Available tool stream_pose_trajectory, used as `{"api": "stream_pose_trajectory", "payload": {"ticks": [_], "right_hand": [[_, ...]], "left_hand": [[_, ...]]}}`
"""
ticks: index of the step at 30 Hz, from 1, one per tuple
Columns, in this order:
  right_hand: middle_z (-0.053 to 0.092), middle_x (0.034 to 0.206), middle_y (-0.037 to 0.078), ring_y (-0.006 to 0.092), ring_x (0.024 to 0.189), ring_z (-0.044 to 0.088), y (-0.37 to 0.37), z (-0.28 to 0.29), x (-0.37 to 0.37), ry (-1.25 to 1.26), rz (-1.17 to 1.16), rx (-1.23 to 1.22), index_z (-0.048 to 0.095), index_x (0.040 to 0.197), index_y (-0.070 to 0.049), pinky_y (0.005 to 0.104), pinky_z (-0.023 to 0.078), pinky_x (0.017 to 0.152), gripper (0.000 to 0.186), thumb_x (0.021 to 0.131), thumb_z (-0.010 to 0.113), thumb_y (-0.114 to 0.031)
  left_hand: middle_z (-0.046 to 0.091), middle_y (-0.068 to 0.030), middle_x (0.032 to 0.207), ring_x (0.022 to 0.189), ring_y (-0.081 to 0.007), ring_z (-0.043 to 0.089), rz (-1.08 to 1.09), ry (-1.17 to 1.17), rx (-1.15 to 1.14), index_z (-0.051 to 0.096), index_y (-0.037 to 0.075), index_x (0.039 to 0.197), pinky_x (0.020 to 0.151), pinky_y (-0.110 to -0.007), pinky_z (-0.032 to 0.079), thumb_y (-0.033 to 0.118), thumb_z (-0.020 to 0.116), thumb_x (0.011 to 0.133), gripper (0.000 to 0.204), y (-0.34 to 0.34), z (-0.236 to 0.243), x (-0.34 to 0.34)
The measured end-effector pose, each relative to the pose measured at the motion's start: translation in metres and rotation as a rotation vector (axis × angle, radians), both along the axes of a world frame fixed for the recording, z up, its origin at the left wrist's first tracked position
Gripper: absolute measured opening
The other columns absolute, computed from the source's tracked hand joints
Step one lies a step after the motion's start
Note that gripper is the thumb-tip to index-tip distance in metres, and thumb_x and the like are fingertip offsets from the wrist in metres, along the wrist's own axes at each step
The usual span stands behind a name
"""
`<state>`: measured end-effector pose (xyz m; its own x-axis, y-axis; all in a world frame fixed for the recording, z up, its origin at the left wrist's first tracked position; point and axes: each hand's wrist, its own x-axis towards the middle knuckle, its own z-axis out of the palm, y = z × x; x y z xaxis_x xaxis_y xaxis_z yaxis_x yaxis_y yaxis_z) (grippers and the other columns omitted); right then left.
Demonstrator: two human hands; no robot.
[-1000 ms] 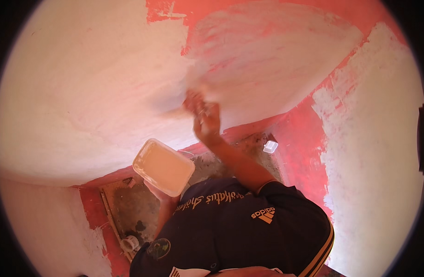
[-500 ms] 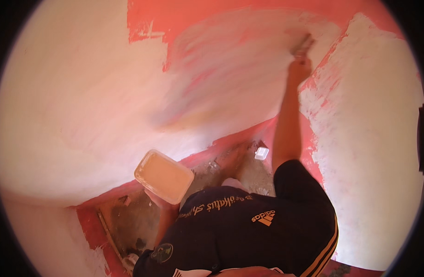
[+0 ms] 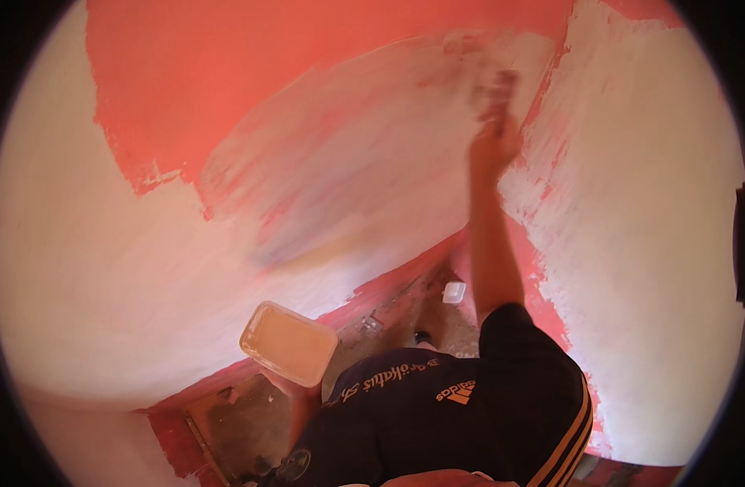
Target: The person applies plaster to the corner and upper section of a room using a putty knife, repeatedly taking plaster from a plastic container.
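My right arm reaches up and forward to the wall. Its hand is closed round a paintbrush, which is smeared by motion. The brush is over a streaky pale patch on the red wall, close to the corner. At the lower left, my left hand supports a rectangular plastic tub from below. Pale, peach-looking paint fills much of it. Most of the left fingers are hidden under the tub.
A second wall, mostly pale with ragged red edges, stands to the right. A small white container sits on the dirty floor near the corner. A red strip runs along the wall's foot. A thin wooden piece lies at the lower left.
The view has shifted up and turned, so more bare red wall shows at the upper left. In the picture, my right hand and brush are further left; the tub sits lower, still held.
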<state>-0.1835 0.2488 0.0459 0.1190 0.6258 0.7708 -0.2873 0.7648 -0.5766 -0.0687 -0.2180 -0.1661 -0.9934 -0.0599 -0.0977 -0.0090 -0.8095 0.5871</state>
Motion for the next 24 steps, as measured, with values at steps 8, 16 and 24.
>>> {"api": "stream_pose_trajectory", "payload": {"ticks": [8, 16, 24], "right_hand": [[0.056, 0.08, 0.011, 0.0274, 0.077, 0.055, 0.05, 0.068, -0.023, -0.074, -0.319, 0.276, 0.064, 0.086, 0.003, 0.0375, 0.046, 0.067, 0.012, 0.089, 0.056, -0.005], [0.061, 0.094, 0.013, 0.0268, 0.088, 0.061, -0.178, 0.099, 0.046, -0.073, 0.791, 0.639, 0.059, 0.081, -0.003, 0.0459, 0.053, 0.082, 0.012, 0.092, 0.06, 0.0], [0.061, 0.087, 0.015, 0.0297, 0.075, 0.056, 0.038, 0.244, 0.066, -0.111, -0.464, 0.291, 0.065, 0.087, -0.002, 0.041, 0.048, 0.067, 0.009, 0.087, 0.056, -0.002]], "left_hand": [[0.061, -0.0033, 0.117, 0.105, -0.0221, 0.062, 0.001, 0.099, 0.076, 0.054, 0.011, 0.128, 0.087, -0.039, 0.054, 0.052, 0.035, 0.102, 0.052, 0.052, 0.082, 0.019], [0.061, -0.004, 0.116, 0.104, -0.0222, 0.062, 0.013, -0.005, 0.114, 0.053, 0.01, 0.127, 0.085, -0.038, 0.054, 0.051, 0.035, 0.103, 0.05, 0.072, 0.133, 0.038], [0.061, -0.0067, 0.113, 0.1, -0.0216, 0.063, 0.028, 0.213, -0.178, 0.053, 0.006, 0.126, 0.081, -0.037, 0.055, 0.046, 0.038, 0.103, 0.049, 0.066, 0.141, 0.05]]}}
